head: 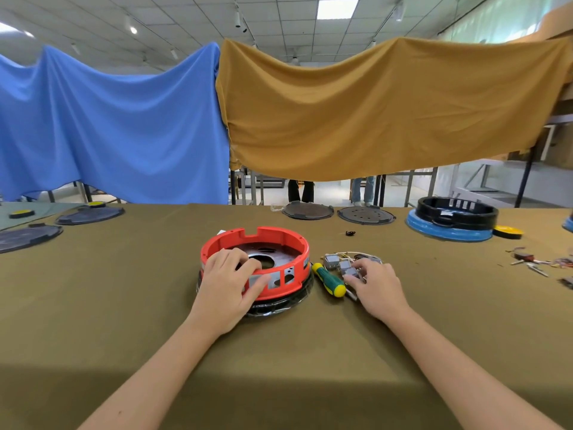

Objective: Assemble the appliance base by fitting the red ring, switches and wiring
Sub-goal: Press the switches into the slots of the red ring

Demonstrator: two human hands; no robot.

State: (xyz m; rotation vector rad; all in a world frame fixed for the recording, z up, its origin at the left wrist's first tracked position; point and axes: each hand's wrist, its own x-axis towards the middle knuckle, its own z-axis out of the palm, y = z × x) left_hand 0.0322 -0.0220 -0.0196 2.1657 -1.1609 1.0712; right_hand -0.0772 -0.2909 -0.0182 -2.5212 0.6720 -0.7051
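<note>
head view: i read no writing on any part. one red ring (pixel 263 243) sits on a black base (pixel 279 302) mid-table. my left hand (pixel 228 285) grips its near wall, thumb outside, fingers curled over the rim. my right hand (pixel 376 283) pinches one of three grey switches (pixel 342 265) with wiring (pixel 347 253), beside one screwdriver (pixel 328 279). four dark discs (pixel 308 210) lie about.

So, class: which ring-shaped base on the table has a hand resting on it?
The red ring at centre, under the left hand; the black ring sits untouched far right.
</note>
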